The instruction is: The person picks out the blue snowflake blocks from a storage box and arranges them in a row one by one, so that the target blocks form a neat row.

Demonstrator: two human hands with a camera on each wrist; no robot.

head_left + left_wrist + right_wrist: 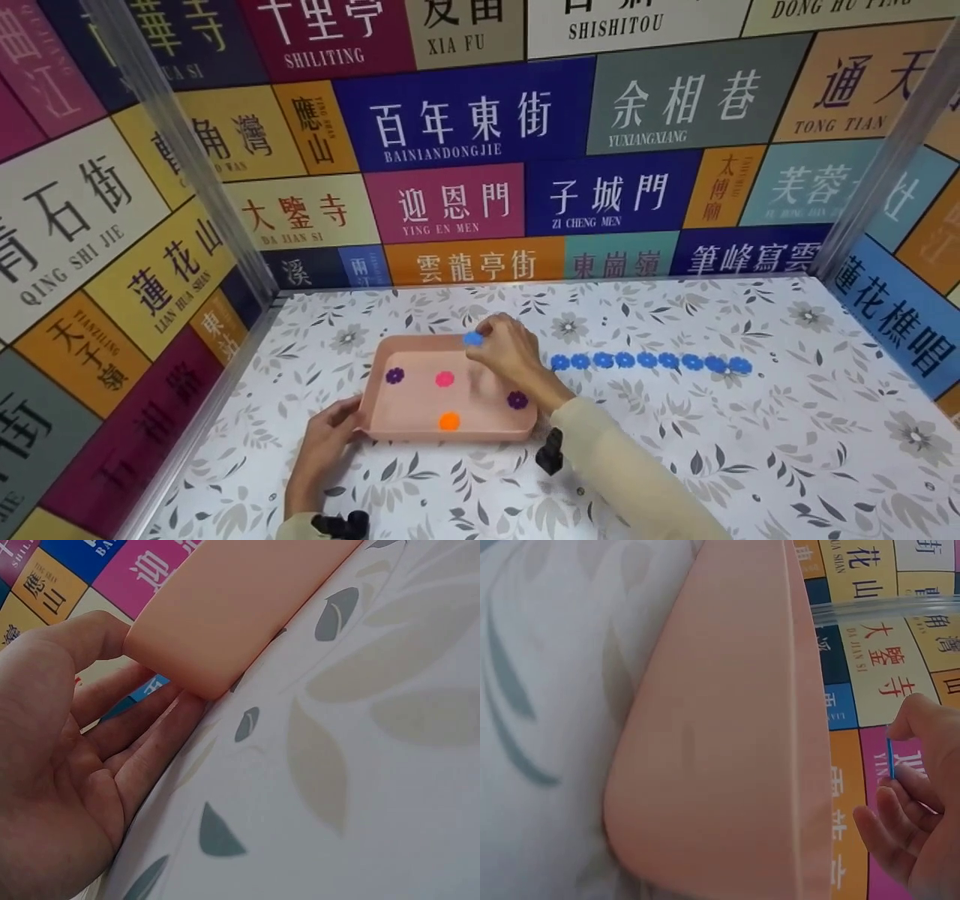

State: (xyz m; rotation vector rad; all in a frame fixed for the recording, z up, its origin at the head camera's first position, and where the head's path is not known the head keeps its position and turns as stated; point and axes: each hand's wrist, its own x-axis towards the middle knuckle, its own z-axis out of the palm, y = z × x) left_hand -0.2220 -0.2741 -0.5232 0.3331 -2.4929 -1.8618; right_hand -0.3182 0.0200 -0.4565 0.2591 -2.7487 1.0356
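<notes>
A shallow pink tray (480, 433) lies on the patterned tabletop. My left hand (328, 435) holds its near left corner, thumb against the wall and fingers round the side, as the left wrist view shows. Above the tray's far edge, my right hand (511, 351) pinches a blue flower-shaped piece (473, 339) between thumb and fingers; in the right wrist view the piece (890, 757) appears edge-on. Inside the tray are a purple flower piece (394, 376) at left, another purple flower piece (517, 400) at right, a pink piece (445, 379) in the middle and an orange piece (449, 421) near the front.
To the right of the tray runs a row of several blue flower pieces (647, 360) on the floral-patterned table (750, 450). Colourful sign-printed panels (465, 195) stand behind and at both sides, with clear corner strips (202, 150) between them.
</notes>
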